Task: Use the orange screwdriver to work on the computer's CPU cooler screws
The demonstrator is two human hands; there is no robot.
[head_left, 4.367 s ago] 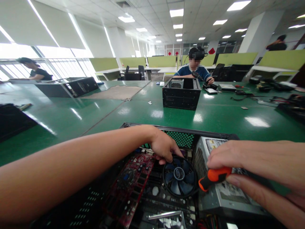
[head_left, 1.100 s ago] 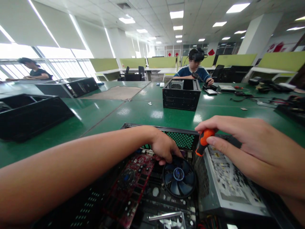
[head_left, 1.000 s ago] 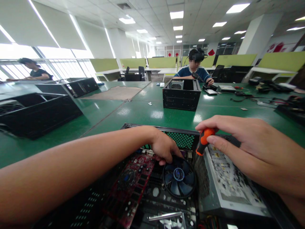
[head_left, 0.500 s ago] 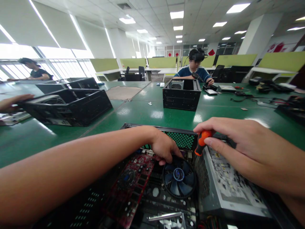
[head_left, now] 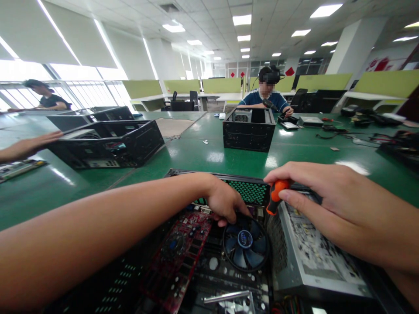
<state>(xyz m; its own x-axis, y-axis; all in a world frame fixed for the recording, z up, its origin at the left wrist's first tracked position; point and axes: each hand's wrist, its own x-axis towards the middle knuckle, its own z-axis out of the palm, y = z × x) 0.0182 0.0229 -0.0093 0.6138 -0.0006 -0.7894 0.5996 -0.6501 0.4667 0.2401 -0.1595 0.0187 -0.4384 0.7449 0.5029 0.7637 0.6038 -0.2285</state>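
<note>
An open computer case (head_left: 294,186) lies in front of me. Inside it, my left hand (head_left: 227,203) reaches in from the left, its fingers closed at the upper rim of a round CPU cooler fan (head_left: 245,250). My right hand (head_left: 317,196) grips a screwdriver (head_left: 276,196) by its orange and black handle, tilted over the case between the fan and the grey power supply (head_left: 307,261). The screwdriver's shaft and tip cannot be made out. A red graphics card (head_left: 183,253) sits left of the fan, below my left wrist. A shiny metal bracket (head_left: 229,297) shows near the bottom.
Across the green table (head_left: 183,161) stands a black case (head_left: 248,133), with a person (head_left: 268,93) working behind it. At left, another person's hand (head_left: 32,146) touches a second case (head_left: 111,146). Cables (head_left: 376,139) and loose parts lie at the right.
Since the oldest frame, my right hand has moved up and left with the screwdriver, uncovering the power supply. My left hand stays at the fan. The other person's case slid right across the table.
</note>
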